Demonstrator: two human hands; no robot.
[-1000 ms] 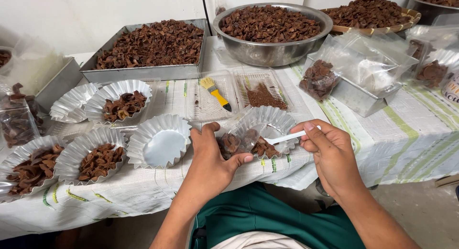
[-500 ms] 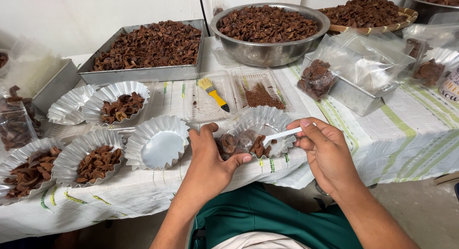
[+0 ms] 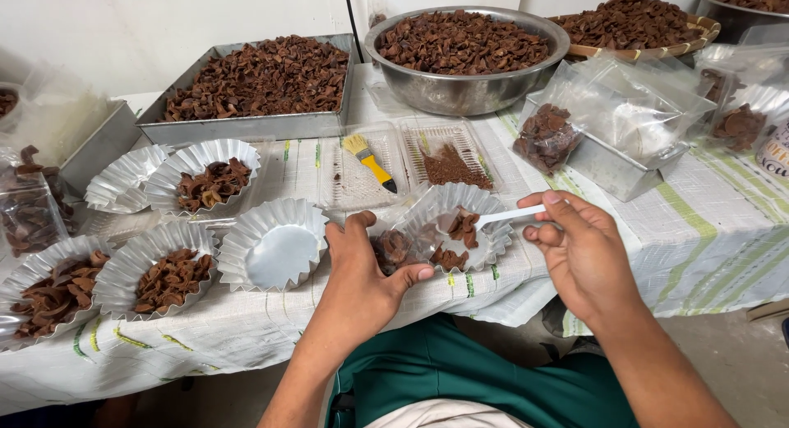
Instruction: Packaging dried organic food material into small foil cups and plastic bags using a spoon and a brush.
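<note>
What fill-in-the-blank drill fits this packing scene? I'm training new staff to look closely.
1. The right hand holds a white ____.
2. The left hand grips the fluted cup, which holds a few brown ____.
3. The cup just left of the left hand is ____.
4. The brush has a ____ handle.

Missing words: spoon; pieces; empty; yellow

Left hand (image 3: 362, 272) cupped, right hand (image 3: 575, 251) pinching.
</note>
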